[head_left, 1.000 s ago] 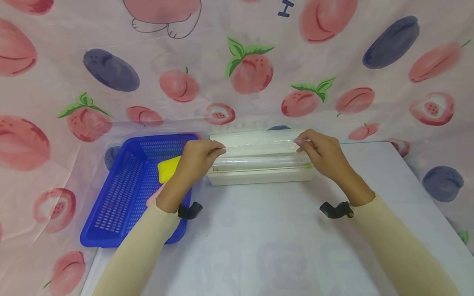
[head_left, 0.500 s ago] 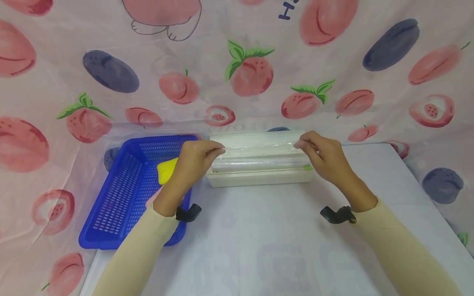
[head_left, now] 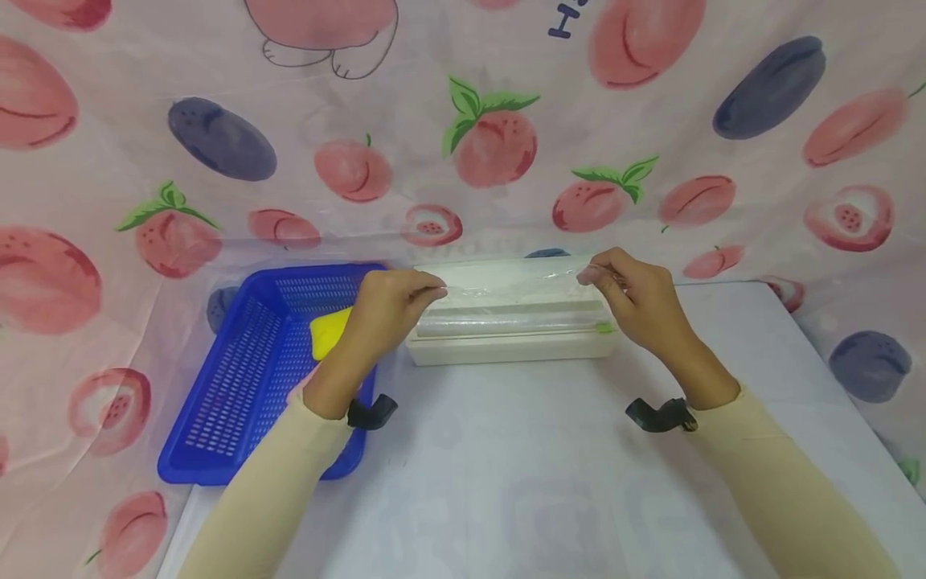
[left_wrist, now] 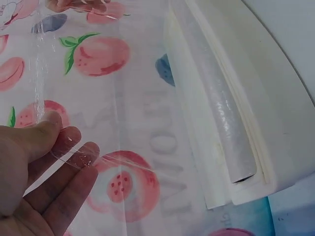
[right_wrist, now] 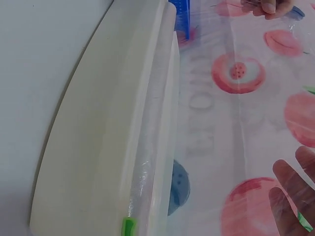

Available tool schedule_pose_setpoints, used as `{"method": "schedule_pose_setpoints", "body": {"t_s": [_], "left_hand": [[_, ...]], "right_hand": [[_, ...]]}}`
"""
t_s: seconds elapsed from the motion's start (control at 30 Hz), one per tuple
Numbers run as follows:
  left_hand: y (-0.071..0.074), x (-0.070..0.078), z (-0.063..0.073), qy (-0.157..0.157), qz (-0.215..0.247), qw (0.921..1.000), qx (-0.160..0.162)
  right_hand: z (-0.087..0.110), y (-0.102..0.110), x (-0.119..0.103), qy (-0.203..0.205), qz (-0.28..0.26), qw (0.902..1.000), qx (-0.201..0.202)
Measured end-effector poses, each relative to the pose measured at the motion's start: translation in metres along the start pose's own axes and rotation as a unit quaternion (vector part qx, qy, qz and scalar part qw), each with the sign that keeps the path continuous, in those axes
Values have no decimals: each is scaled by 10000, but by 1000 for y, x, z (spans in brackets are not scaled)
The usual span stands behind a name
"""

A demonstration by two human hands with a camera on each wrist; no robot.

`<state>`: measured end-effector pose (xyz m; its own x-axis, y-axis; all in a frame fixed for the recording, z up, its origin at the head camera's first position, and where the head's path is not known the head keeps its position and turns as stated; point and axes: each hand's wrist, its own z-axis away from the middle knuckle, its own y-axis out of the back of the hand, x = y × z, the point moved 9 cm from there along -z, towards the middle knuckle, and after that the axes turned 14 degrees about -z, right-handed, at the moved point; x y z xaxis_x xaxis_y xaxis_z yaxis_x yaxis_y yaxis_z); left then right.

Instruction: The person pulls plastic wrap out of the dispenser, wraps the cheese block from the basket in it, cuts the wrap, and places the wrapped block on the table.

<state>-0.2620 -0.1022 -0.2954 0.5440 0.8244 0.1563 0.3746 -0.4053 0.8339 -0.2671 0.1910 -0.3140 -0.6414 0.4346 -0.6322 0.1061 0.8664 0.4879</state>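
Observation:
In the head view, a white cling film dispenser box [head_left: 510, 350] stands open at the back of the table, its lid [head_left: 499, 272] tilted back. A roll of cling film [head_left: 506, 323] lies inside. My left hand [head_left: 387, 310] pinches the loose film's left corner between thumb and fingers. At the other corner, my right hand [head_left: 640, 297] holds the film between thumb and fingertips. Between them the clear film [head_left: 521, 291] spans above the roll, its edge dipping in the middle. The left wrist view shows the film [left_wrist: 39, 78] stretched from the thumb toward the other hand.
Left of the box stands a blue perforated basket [head_left: 253, 362] holding a yellow item [head_left: 329, 331] and something pink, partly hidden by the left arm. A green tab [head_left: 604, 328] sits at the roll's right end. Fruit-print cloth [head_left: 499, 149] hangs behind the white table [head_left: 506, 450].
My right hand has risen slightly, still holding the film. The film's edge, straighter before, now dips in the middle. My left hand stays nearly in place; box and basket have not moved.

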Motion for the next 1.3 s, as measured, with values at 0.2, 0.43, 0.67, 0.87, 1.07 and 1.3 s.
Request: {"method": "schedule_pose_setpoints", "body": {"t_s": [0.2,0.43,0.67,0.87,1.07,1.3], "left_hand": [[12,2,-1,-14,7,9999,136],[20,3,1,-37,-49,9998,199],[10,1,4,11,-79,9999,106],[13,7,3,-80,-101,9998,179],[31,12,6,-104,-60,9991,410],[54,20,8,-171,-34,9971,739]], "right_hand": [[-1,4,-11,54,-35,9999,87],[-1,6,-23,213,-46,9997,120],[3,0,-16,42,-38,10000,-17],[5,1,-18,15,-16,10000,-11],[7,11,-37,418,-100,9988,237],[9,21,-60,488,-107,9979,417]]}}
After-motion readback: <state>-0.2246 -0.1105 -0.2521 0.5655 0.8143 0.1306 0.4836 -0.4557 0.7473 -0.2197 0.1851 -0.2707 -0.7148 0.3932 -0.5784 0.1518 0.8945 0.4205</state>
